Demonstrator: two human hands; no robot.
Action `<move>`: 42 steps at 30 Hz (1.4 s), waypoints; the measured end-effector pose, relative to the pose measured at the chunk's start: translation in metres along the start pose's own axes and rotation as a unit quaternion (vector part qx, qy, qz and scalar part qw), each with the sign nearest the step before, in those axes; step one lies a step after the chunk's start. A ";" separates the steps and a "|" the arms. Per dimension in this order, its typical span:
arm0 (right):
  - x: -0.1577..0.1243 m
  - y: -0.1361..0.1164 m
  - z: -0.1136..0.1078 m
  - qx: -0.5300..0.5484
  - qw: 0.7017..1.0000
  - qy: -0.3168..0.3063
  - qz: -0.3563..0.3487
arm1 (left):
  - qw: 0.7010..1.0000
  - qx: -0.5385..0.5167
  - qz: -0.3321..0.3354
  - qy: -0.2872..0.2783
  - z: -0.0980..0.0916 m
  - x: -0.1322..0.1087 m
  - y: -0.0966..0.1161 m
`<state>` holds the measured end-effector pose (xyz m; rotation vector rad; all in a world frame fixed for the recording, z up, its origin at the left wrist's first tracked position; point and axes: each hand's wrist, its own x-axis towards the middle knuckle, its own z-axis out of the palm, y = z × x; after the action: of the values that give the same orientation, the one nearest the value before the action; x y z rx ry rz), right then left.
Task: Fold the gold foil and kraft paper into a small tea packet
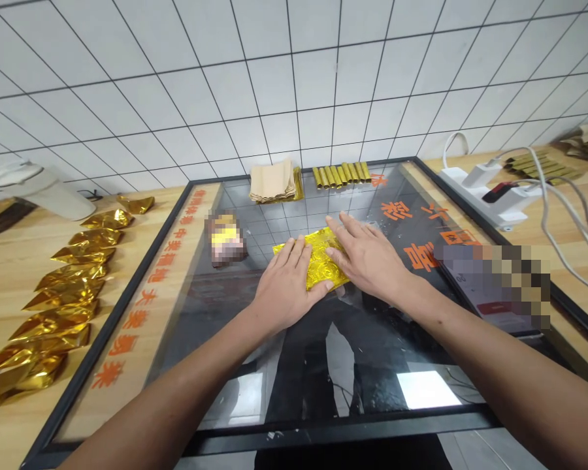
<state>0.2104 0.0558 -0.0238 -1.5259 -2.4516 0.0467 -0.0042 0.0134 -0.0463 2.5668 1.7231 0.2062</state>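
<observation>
Gold embossed foil sheet [314,262] lies straight ahead on the glass-topped desk [210,320], slightly askew, under both my hands. My left hand [285,290] rests flat on its near-left part and my right hand [368,260] on its right side, fingers outstretched, gripping nothing. Neither hand is nearer.

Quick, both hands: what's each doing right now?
Left hand: open, flat on the gold foil sheet.
Right hand: open, flat on the same sheet, gripping nothing.
</observation>
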 end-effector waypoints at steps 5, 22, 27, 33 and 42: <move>-0.012 -0.030 -0.003 0.163 0.977 -0.019 -0.139 | 0.998 0.055 -0.032 0.028 0.002 0.001 -0.007; -0.004 -0.014 0.018 0.038 0.993 -0.068 -0.092 | 0.998 0.051 -0.024 0.035 -0.009 -0.001 -0.008; 0.000 0.002 0.018 -0.033 0.996 -0.057 -0.055 | 0.999 0.038 -0.009 0.033 -0.021 -0.004 -0.007; 0.003 0.011 0.010 -0.029 0.999 -0.003 -0.024 | 0.997 0.006 0.078 0.028 -0.027 0.000 -0.010; -0.023 -0.051 0.002 0.209 0.965 -0.076 -0.136 | 0.995 -0.041 0.091 0.008 -0.004 0.002 -0.010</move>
<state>0.1750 0.0124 -0.0224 -1.0338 -2.5309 0.6094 -0.0135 0.0188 -0.0430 2.6681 1.4528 0.2978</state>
